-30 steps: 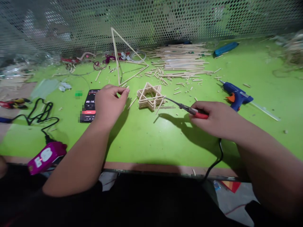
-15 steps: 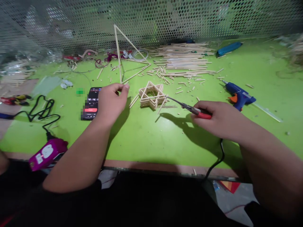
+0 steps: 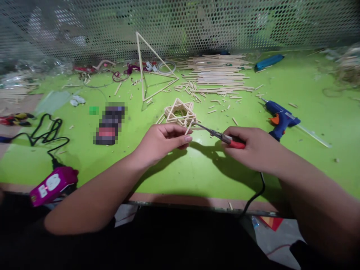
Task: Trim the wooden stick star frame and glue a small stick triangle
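Left side of the bench: what is found there?

A coiled black cable (image 3: 42, 137) and a magenta plastic box (image 3: 53, 185) are seen lying on the lime-green worktable (image 3: 197, 176), with a pixelated phone (image 3: 110, 125) placed to their right.

What has just been changed?

The left hand (image 3: 160, 144) has been moved away from the phone, and its fingers (image 3: 176, 131) are now curled against the lower right corner of a star-shaped wooden stick frame (image 3: 180, 114). Whether that corner is actually gripped cannot be told.

And further right?

A red-handled metal-tipped tool (image 3: 225, 138) is held pinched in the closed fingers of the right hand (image 3: 253, 150), its thin tip placed just beside that same corner. A blue hot-glue gun (image 3: 281, 120) is left lying beyond it, untouched.

Where is the frame kept?

It is seen mid-table, below a tall stick triangle (image 3: 140, 65). Both hands are now brought to a single corner of it, and the frame is closely flanked by them.
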Available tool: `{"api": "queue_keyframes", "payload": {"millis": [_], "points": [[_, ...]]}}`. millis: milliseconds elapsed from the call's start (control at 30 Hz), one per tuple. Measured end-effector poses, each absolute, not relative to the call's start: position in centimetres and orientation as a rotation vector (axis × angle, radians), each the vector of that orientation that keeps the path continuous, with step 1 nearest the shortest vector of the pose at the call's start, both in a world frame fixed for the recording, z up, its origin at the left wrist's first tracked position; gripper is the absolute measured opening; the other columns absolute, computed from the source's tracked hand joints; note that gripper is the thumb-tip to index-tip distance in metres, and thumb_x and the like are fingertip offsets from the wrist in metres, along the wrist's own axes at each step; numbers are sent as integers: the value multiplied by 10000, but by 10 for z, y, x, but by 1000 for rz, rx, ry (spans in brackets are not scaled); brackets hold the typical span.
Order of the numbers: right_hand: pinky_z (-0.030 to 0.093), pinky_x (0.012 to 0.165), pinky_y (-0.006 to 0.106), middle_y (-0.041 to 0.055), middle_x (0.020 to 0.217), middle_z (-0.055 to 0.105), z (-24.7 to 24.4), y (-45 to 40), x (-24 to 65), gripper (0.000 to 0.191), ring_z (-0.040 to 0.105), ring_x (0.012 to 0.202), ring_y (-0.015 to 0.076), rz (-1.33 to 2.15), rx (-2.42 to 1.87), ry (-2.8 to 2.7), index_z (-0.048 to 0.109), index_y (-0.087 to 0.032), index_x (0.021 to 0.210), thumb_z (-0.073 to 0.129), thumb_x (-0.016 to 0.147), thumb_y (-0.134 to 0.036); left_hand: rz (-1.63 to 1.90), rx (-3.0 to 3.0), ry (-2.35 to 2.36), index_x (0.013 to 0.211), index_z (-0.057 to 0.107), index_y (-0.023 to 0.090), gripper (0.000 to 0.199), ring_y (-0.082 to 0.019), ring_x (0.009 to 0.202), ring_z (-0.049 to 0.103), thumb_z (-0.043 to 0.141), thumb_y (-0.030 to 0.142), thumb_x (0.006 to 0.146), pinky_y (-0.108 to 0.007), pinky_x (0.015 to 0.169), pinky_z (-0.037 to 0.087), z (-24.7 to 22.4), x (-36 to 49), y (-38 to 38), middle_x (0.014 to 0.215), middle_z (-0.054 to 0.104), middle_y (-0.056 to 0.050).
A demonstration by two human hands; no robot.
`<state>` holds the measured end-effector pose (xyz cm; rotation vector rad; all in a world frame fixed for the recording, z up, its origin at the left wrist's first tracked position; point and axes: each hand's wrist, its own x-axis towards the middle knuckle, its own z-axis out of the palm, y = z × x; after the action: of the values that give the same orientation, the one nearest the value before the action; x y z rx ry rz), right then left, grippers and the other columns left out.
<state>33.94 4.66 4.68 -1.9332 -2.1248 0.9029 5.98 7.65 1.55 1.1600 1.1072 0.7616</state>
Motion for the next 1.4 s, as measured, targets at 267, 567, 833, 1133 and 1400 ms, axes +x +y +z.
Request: {"api": "queue_keyframes", "payload": {"millis": [267,567,833,1133,1400], "points": [[413,654,353,20,783,724,38,48,338,202,617,714,234,919,-1942,-2163,695,-265,864,671,849,-465,783,1199,1181,845,868,172,404,-145,660,717,1067,469,655,-291,683,634,14,59,79,766,809,-51],[378,613,356,12,702,682,35,50,337,170,573,648,225,874,-1973,-2189,664,-272,787,680,858,-425,771,1234,1233,809,864,181,425,-155,653,715,1068,511,635,-299,679,635,16,60,79,742,800,-51],[355,589,360,23,678,678,36,49,332,140,547,616,229,819,-2073,-2198,707,-283,786,669,842,-404,774,1274,1270,806,863,191,398,-164,659,717,1056,506,655,-313,686,639,17,61,78,734,794,-49],[334,596,360,50,713,686,40,49,334,173,525,628,235,794,-2129,-2228,712,-287,771,668,852,-434,768,1184,1282,784,861,188,366,-155,652,714,1068,451,635,-310,672,648,16,67,74,747,800,-49],[336,605,362,63,731,687,43,51,332,225,519,647,239,769,-2199,-2266,679,-278,741,643,855,-469,773,1148,1306,808,885,181,403,-147,651,718,1085,468,608,-289,652,642,14,69,73,770,819,-63]]}}
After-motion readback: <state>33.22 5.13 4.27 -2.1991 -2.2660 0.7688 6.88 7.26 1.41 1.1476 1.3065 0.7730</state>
